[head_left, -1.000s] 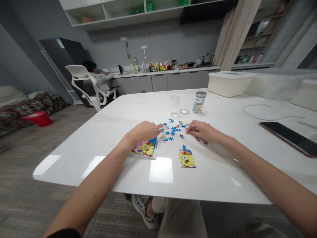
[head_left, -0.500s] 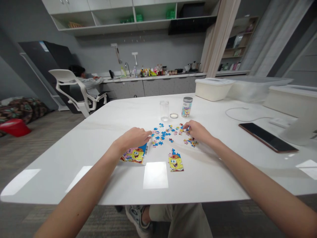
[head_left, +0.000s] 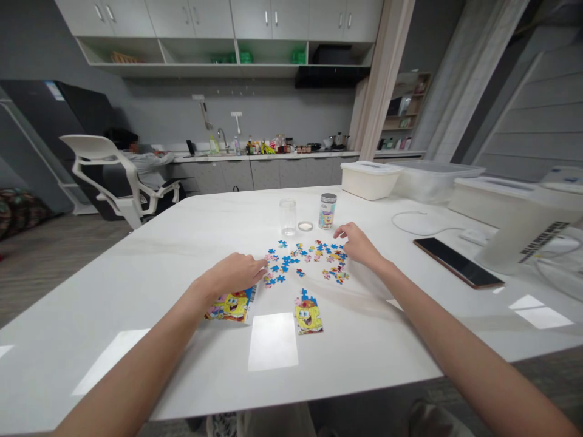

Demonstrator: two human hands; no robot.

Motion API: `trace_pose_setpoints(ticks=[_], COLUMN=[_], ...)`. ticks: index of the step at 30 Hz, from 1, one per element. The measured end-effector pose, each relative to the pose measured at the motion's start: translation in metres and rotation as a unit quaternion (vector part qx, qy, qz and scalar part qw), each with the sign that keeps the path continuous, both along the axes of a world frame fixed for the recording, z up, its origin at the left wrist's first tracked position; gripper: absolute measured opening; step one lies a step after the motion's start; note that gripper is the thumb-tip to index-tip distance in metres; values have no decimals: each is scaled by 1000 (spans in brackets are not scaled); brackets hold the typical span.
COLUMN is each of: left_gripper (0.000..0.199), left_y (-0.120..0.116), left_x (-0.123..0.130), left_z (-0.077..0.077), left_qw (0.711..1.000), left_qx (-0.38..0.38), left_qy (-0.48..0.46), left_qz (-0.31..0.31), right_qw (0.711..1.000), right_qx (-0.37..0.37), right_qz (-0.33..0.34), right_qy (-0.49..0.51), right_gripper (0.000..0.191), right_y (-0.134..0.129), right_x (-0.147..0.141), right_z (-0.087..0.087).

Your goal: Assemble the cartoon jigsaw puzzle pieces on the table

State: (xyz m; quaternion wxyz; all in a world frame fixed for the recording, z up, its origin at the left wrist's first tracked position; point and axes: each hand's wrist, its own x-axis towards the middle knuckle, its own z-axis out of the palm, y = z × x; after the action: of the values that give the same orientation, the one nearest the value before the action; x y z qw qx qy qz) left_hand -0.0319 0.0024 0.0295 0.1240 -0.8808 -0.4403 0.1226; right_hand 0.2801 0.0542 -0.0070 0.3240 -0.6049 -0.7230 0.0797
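Observation:
Loose jigsaw puzzle pieces (head_left: 285, 262), mostly blue with some pink and yellow, lie scattered on the white table. My left hand (head_left: 239, 271) is at their left edge, fingers loosely bent and fingertips by the outermost pieces; nothing shows in its grasp. Under and in front of it lies a cartoon picture card (head_left: 234, 305), partly covered by the hand and wrist. My right hand (head_left: 357, 244) is at the right edge of the pieces, its index finger and thumb apart with nothing visible between them. Nearer to me sits a joined puzzle section (head_left: 308, 315) with a yellow cartoon face.
Behind the pieces stand a clear jar (head_left: 288, 217), a round lid (head_left: 305, 226) and a cartoon-printed can (head_left: 327, 212). To the right are a phone (head_left: 458, 262), a cable (head_left: 412, 230) and white storage boxes (head_left: 370, 181). A person sits beyond a white chair (head_left: 107, 152) at far left.
The camera view has tilted up and turned slightly right. My right hand's fingertips have drawn a little away from the pieces. My left hand stays at their left edge.

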Motion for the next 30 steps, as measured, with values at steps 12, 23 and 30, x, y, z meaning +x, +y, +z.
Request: trace_pose_setpoints(ticks=[12,23,30], left_gripper=[42,45,45], left_y=[9,13,10], left_x=[-1,-4,-2], left_z=[-10,-19,-17], left_qw=[1000,1000,1000], left_qx=[-13,-11,-7], left_qy=[-19,-24,-13], left_qz=[15,6,1], right_qw=[991,998,997], right_qx=[-23,-28,-8], right_qz=[-92,20,33], right_qy=[90,44,67], right_gripper=[15,62,70], right_y=[-5,-3,2], right_x=[17,-3,3], right_z=[22,3,0])
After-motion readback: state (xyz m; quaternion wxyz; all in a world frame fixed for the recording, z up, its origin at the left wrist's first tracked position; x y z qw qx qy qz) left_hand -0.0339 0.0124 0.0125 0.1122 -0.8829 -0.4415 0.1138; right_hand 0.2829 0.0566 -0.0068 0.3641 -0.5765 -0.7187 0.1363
